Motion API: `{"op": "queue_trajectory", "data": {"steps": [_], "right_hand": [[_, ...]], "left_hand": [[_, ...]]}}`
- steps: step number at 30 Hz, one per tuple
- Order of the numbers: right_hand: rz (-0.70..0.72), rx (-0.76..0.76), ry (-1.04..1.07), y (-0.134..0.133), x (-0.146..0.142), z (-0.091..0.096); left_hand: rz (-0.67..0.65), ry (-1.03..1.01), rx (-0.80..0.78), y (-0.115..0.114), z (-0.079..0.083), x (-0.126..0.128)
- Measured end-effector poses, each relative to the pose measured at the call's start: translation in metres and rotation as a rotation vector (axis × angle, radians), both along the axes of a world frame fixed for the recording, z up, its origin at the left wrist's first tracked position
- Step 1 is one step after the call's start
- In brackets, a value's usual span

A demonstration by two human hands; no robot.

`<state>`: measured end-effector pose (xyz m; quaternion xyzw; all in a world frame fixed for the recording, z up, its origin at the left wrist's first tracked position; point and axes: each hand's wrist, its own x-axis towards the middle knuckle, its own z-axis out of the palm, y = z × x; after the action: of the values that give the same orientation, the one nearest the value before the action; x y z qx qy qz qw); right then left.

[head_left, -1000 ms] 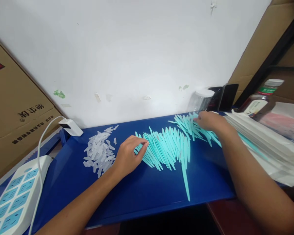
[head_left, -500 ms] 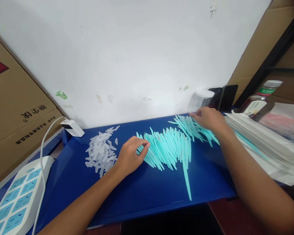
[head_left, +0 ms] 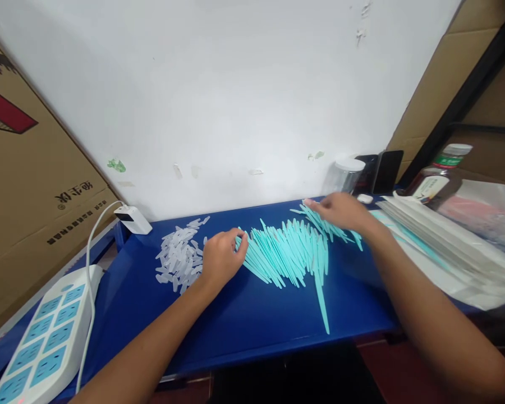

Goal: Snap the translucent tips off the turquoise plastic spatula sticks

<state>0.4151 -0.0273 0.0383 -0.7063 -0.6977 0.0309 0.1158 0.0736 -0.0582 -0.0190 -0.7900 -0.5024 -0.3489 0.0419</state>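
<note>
Slim turquoise sticks with tapering ends lie side by side in a wide pile (head_left: pixel 284 252) on the blue table (head_left: pixel 252 342). At the pile's left end is my left hand (head_left: pixel 224 252), thumb and forefinger curled together in a pinch; whatever lies between them is hidden. A second, smaller pile of turquoise sticks (head_left: pixel 326 227) lies farther back on the right. My right hand (head_left: pixel 340 212) is over it, slightly blurred, most of its fingers out of sight beneath the hand. Left of my left hand is a heap of small translucent pieces (head_left: pixel 179 258). One stick (head_left: pixel 322 306) juts toward the table's front edge.
A white power strip (head_left: pixel 53 331) and a small white device with a cable (head_left: pixel 132 219) are on the left. On the right are clear plastic sleeves (head_left: pixel 454 252), a dark bottle (head_left: pixel 433 179), a lidded jar (head_left: pixel 347 175) and dark phone-like slabs (head_left: pixel 388 171). A white wall stands behind.
My right hand has shifted left across the smaller pile, uncovering a small white object behind it. My left hand stays by the large pile's left end. The view has turned slightly left.
</note>
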Motion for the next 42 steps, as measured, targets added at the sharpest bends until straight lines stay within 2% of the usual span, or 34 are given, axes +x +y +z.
{"op": "queue_trajectory", "data": {"steps": [2, 6, 8, 10, 13, 15, 17, 20, 24, 29, 34, 38, 42], "right_hand": [[0.098, -0.124, -0.069, -0.019, -0.025, 0.005], [-0.009, -0.193, -0.107, -0.081, -0.046, 0.008], [-0.035, -0.302, -0.091, -0.112, -0.051, -0.003], [-0.019, -0.319, -0.128, -0.136, -0.056, -0.02], [0.011, -0.325, -0.111, -0.155, -0.063, -0.047], [0.031, -0.315, -0.082, -0.161, -0.066, -0.058], [0.044, -0.286, -0.071, -0.163, -0.065, -0.062], [-0.006, -0.237, -0.057, -0.155, -0.06, -0.053], [-0.145, -0.118, 0.015, -0.123, -0.053, -0.039], [-0.198, -0.191, -0.041, -0.083, -0.054, -0.039], [-0.364, -0.255, -0.009, -0.081, -0.056, -0.034], [-0.279, -0.372, 0.022, -0.08, -0.068, -0.027], [-0.226, -0.388, 0.001, -0.07, -0.086, -0.028]], "left_hand": [[0.123, 0.041, 0.01, 0.009, 0.004, -0.009], [0.315, 0.132, 0.019, 0.025, 0.013, -0.027], [0.361, 0.182, 0.007, 0.028, 0.016, -0.031], [0.373, 0.214, -0.014, 0.028, 0.018, -0.032], [0.35, 0.222, -0.057, 0.025, 0.019, -0.029], [0.327, 0.219, -0.082, 0.024, 0.018, -0.028], [0.313, 0.218, -0.1, 0.023, 0.018, -0.027], [0.301, 0.224, -0.129, 0.023, 0.018, -0.027], [0.302, 0.241, -0.143, 0.026, 0.017, -0.029], [0.328, 0.257, -0.115, 0.03, 0.017, -0.034], [0.336, 0.263, -0.109, 0.03, 0.018, -0.034], [0.316, 0.262, -0.12, 0.028, 0.018, -0.032], [0.305, 0.251, -0.111, 0.027, 0.017, -0.03]]}}
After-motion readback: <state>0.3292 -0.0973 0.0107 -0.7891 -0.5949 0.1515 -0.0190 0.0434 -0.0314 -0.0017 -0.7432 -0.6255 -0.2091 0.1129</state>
